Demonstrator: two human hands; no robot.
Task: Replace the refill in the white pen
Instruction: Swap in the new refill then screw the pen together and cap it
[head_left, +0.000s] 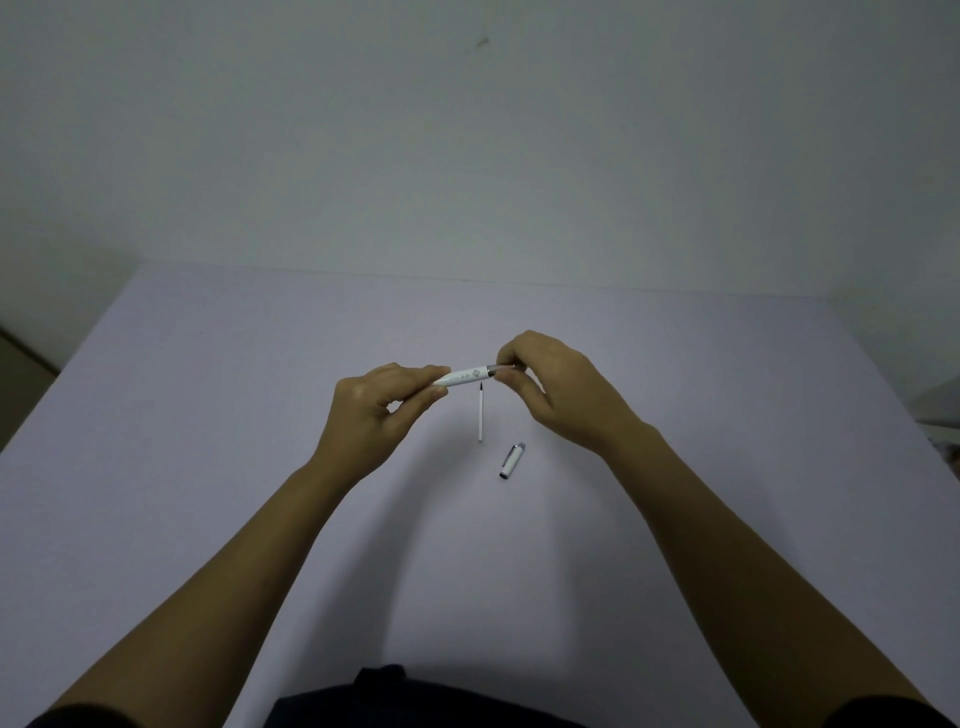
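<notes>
I hold the white pen (464, 376) level above the table, between both hands. My left hand (374, 415) grips the white barrel's left end. My right hand (550, 387) pinches the pen's grey front section at the right end; the tip is hidden by its fingers. A thin white refill (481, 415) with a dark tip lies on the table just below the pen, pointing away from me. The white pen cap (512, 461) with a silver end lies a little to the right of the refill, nearer to me.
The table (208, 415) has a pale lilac top and ends at a plain wall at the back. Its left edge drops to a darker floor. A pale object (943, 410) shows at the right edge.
</notes>
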